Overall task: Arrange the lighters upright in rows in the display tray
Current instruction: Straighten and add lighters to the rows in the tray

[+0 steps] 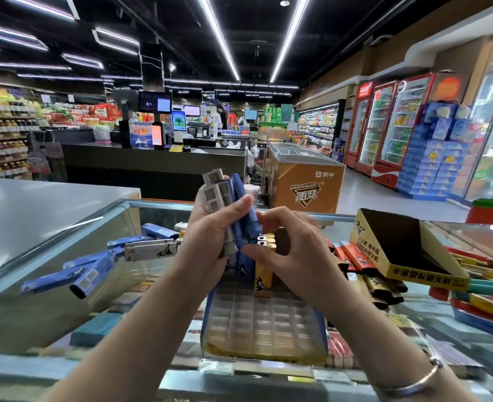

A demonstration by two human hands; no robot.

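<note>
My left hand (pixel 210 227) grips a bundle of blue and grey lighters (pixel 227 198), held up above the display tray (pixel 262 323). My right hand (pixel 291 248) pinches the lower end of one blue lighter (pixel 249 224) in that bundle. The tray is a clear grid of slots with blue sides, lying on the glass counter in front of me. A few blue lighters (pixel 243 264) and gold lighters (pixel 264 265) stand upright in its far rows; the near slots hold nothing. More blue and grey lighters (pixel 100 262) lie loose on the glass at left.
At right an open yellow and black lighter box (pixel 407 250) rests on orange and dark lighters (pixel 355 262). Coloured packs (pixel 483 291) pile up at far right. The grey counter top (pixel 36 210) spreads to the left. A shop aisle and freezer (pixel 306 175) lie beyond.
</note>
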